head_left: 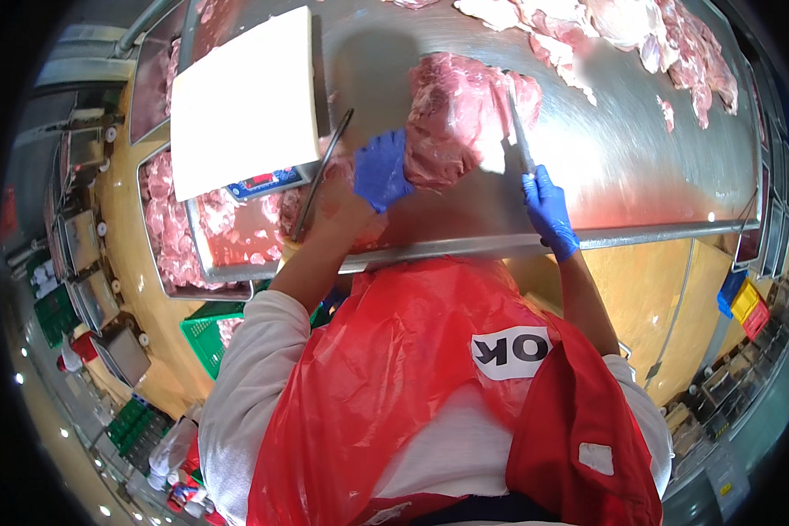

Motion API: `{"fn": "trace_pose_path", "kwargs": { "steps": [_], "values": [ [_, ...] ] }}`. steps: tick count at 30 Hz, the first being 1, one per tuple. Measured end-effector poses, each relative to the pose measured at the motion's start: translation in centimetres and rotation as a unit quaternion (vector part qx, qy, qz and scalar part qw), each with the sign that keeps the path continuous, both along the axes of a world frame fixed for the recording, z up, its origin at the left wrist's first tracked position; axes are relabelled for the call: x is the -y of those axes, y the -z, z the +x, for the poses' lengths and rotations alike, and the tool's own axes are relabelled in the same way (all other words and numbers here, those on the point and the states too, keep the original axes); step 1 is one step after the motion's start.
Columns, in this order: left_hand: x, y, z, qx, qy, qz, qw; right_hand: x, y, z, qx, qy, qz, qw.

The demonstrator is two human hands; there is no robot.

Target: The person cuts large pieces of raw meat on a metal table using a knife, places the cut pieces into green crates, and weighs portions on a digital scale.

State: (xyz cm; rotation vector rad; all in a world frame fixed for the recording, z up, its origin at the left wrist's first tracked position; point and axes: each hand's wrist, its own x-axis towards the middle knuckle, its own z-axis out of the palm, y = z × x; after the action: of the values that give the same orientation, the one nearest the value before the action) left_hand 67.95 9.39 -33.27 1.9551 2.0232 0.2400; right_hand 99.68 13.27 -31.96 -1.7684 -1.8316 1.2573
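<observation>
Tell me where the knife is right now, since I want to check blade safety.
In the head view the knife is right of centre on the steel table, gripped by the right hand, its blade against the right edge of the meat slab that the left hand steadies.

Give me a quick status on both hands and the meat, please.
Left hand gloved, pressing on the meat slab. Right hand gripping the knife, blade against the slab. Sharpening steel lying beside the left hand.
</observation>
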Motion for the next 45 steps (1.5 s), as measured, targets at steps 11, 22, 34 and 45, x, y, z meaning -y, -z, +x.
{"fn": "trace_pose_path", "kwargs": {
  "steps": [11,22,34,45],
  "values": [
    [0.2,0.4,-1.3,-0.073,-0.044,0.065,0.994,-4.7,3.3,-13.3,0.206,-0.506,0.295,0.784],
    [0.6,2.1,-1.7,-0.114,-0.051,0.13,0.984,-1.5,-3.2,-11.0,0.116,-0.389,0.043,0.913],
    [0.9,2.1,-1.7,-0.126,-0.03,0.191,0.973,-1.8,-2.8,-14.0,0.142,-0.346,0.045,0.926],
    [1.7,3.9,-2.0,-0.09,-0.006,0.253,0.963,-3.6,3.2,-10.8,0.221,-0.346,0.073,0.909]
  ]
}}
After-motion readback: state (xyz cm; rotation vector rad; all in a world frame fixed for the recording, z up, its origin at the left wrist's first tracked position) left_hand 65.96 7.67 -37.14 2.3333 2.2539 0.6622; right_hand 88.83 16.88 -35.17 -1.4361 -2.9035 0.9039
